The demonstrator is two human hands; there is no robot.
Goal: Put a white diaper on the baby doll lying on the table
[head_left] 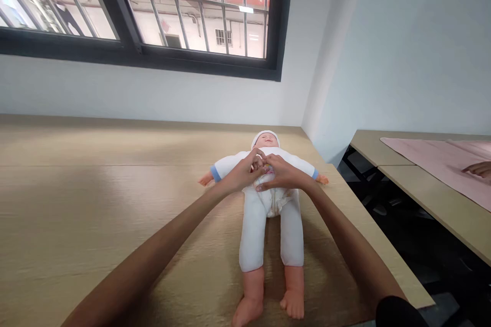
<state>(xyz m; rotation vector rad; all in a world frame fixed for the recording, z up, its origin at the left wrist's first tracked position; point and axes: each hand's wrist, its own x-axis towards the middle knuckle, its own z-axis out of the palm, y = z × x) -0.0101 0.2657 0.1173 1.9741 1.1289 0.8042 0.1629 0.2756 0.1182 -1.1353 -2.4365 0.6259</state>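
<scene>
A baby doll [253, 240] in a white cap and a white suit with blue cuffs lies on its back, feet toward me. A white diaper [273, 204] with a coloured print at its front sits around the doll's hips. My left hand [245, 172] is at the diaper's upper front edge, fingers curled in and closed on it. My right hand [284, 171] is at the other side of the same edge, fingertips bent onto the diaper and thumb lower down on its front. The fingertips of both hands nearly meet, partly hiding the waistband.
The doll lies on a light wooden table [115, 214], near its right edge. Across a gap stands a second table [433, 204] with a pink cloth [433, 158], where another person's hand [479, 168] rests. Behind are a wall and a barred window [199, 66].
</scene>
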